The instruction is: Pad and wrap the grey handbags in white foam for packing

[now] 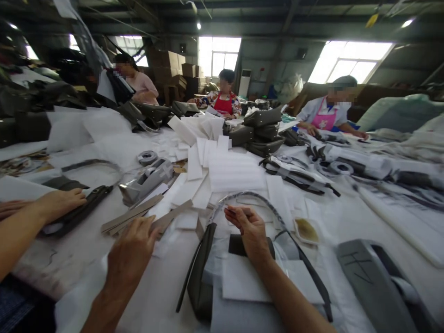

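Observation:
A dark olive bag (201,289) lies before me, its arched handle (267,199) wrapped in clear film. White foam sheet (243,280) and grey wrapping rest on the bag. Above it is my right hand (251,231), thumb and fingers pinched together near the handle's arch; what they hold, if anything, is too small to make out. My left hand (133,245) is left of the bag, fingers extended at the ends of flat grey-brown strips (135,215). Whether it grips a strip is unclear.
At the left edge, another person's hands (62,203) touch a dark bag (86,208). Foam sheets (236,171) pile up ahead. A small dish (306,230) and a grey tape dispenser (374,282) stand right. Several people work across the table.

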{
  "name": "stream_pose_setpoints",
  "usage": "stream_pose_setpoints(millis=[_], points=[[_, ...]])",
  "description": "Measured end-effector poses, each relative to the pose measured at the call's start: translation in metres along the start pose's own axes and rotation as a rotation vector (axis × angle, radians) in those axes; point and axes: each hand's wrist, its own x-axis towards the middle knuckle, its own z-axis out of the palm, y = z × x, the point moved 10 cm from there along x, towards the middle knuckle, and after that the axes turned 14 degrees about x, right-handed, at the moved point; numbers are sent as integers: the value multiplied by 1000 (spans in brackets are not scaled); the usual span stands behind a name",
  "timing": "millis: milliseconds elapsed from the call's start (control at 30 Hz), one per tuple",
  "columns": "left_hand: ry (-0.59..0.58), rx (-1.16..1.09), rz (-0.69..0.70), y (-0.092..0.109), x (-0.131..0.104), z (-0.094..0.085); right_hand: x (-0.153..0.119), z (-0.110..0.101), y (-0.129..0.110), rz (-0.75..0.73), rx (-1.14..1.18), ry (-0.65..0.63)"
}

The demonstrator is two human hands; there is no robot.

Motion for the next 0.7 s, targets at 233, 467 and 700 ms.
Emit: stream_pose_setpoints(millis=[233, 467, 700], points=[[43, -232, 154, 32, 23, -7, -2, 2, 9, 59, -132, -18], [-159, -136, 257, 103, 102, 24, -1, -3, 16, 106, -220, -17], [-214, 54, 247, 117, 159, 63, -4, -12, 21, 154, -296, 24]])
